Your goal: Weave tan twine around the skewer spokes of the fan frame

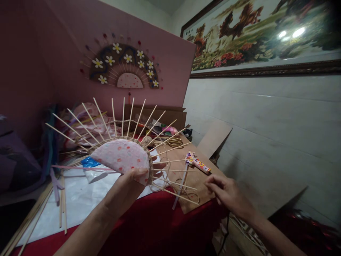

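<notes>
Pale sticks (139,119) fanned from frame centre toward the top and right, fencing off a straight reach across the red-covered desk (165,217). Right of centre, the floral glue gun (199,164) and a translucent rod (179,190) blocked passage. Open air lay at lower centre, between left hand (140,175) and right hand (222,190).

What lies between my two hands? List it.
In the head view: sticks, loose twine, a translucent strip and brown paper lie there.

no legible text, label, brand, number or sign in view
</notes>
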The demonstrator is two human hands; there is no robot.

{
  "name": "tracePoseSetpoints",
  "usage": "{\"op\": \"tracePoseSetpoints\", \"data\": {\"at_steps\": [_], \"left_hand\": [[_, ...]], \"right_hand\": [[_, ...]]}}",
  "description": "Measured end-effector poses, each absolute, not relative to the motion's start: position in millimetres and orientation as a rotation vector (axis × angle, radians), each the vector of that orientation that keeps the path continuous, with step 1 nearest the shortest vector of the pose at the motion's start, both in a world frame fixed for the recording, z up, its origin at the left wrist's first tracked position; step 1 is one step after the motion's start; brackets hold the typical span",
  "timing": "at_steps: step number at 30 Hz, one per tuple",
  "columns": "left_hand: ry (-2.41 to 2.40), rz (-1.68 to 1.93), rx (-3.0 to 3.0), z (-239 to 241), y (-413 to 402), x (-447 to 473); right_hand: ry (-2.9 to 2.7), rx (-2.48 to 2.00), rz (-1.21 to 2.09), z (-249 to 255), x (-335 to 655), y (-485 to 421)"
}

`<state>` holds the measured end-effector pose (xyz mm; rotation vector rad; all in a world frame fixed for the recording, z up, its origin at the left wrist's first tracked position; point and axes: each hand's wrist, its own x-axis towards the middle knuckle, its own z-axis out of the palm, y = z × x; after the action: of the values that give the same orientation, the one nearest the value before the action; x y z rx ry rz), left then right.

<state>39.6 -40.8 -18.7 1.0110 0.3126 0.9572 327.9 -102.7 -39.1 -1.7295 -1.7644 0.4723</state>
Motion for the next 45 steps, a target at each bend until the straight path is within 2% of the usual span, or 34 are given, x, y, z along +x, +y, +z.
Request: {"op": "tracePoseSetpoints", "data": {"at_steps": [4,6,10,15,26,38,43,45], "left_hand": [[0.328,0.943,1.027,-17.6,-40.9,39.9],[0.341,0.94,1.026,-16.1,-41.1,40.1],[0.345,0.957,1.042,-14.2,-41.7,40.3],[0.336,0.954,1.022,-15.5,-40.0,40.3],[0.325,0.96,1.01,-18.5,-39.0,37.9],[0.347,0.965,1.023,-19.0,-39.3,38.7],[0.345,0.962,1.006,-18.6,-38.8,38.5],[0.361,0.964,1.005,-18.4,-38.4,38.5]], "right_hand": [[-1.844,-1.819,-0.041,-30.2,344.1,-61.7],[-1.938,-1.855,-0.152,-31.0,345.5,-43.4],[-2.064,-2.009,-0.115,-40.6,345.7,-15.7],[-2.174,-1.941,0.006,-48.3,351.7,-0.5],[-2.048,-1.843,-0.11,-67.8,352.2,-4.3],[-1.552,-1.98,-0.488,-36.3,365.9,-2.5],[-1.375,-1.991,-0.449,-13.9,390.6,1.1],[-1.248,-1.919,-0.329,-4.9,403.1,2.5]]}}
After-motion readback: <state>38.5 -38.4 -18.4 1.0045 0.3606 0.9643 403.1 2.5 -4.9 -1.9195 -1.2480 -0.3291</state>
